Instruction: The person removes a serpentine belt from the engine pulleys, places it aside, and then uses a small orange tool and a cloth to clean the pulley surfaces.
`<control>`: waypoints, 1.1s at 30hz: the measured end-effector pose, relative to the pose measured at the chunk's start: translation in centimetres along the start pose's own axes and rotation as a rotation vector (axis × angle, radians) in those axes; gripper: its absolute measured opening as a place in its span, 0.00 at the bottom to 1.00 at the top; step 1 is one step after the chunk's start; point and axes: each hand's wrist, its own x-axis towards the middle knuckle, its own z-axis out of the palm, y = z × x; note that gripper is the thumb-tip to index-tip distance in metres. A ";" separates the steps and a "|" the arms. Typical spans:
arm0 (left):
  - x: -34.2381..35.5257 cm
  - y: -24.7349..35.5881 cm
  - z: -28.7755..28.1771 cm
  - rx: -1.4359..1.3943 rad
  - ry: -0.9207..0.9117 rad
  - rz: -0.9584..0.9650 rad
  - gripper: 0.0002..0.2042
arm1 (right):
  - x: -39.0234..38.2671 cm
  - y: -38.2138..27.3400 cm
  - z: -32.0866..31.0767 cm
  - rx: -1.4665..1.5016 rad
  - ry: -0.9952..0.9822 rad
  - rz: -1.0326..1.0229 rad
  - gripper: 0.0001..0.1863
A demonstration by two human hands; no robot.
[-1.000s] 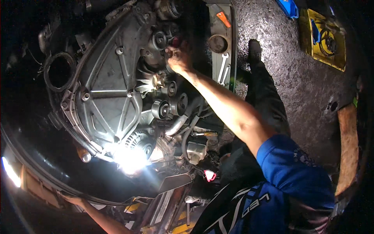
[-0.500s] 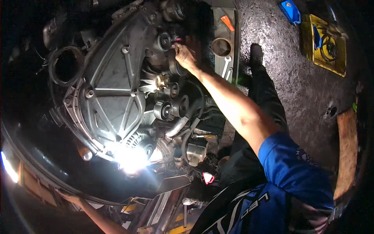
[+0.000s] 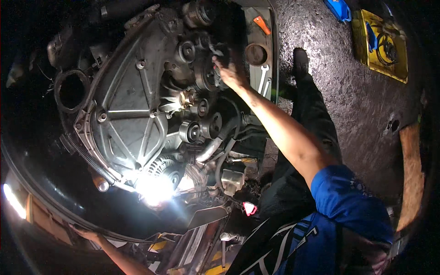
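Steadiness matters: our right hand (image 3: 231,75) is half-curled, its hold unclear, with the dark grooved metal pulley (image 3: 200,79) just to its left. We should reach gently; our left hand (image 3: 87,233), grip unreadable, meets the shiny black curved panel (image 3: 55,185).

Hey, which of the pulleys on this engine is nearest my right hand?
The ribbed pulley beside your right hand, to its left and below the smaller round pulley; all the others sit farther away.
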 end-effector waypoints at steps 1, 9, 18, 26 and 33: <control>-0.3 -0.3 -0.5 0.007 -0.011 -0.013 0.42 | 0.2 -0.2 1.6 -0.030 0.004 0.031 0.15; -0.1 1.3 0.3 -0.149 -0.062 -0.378 0.43 | -1.2 3.5 10.1 -0.140 -0.082 0.000 0.14; -0.9 -1.2 0.5 -0.136 -0.029 -0.257 0.35 | -0.4 -0.4 4.2 -0.051 -0.257 0.019 0.18; 0.3 -2.3 0.2 -0.195 -0.009 -0.154 0.47 | 3.1 2.4 1.0 -0.005 -0.603 -0.030 0.17; 0.6 5.3 -2.8 -0.681 -0.025 -0.655 0.32 | 5.1 1.5 -7.5 -0.399 -0.458 -0.319 0.23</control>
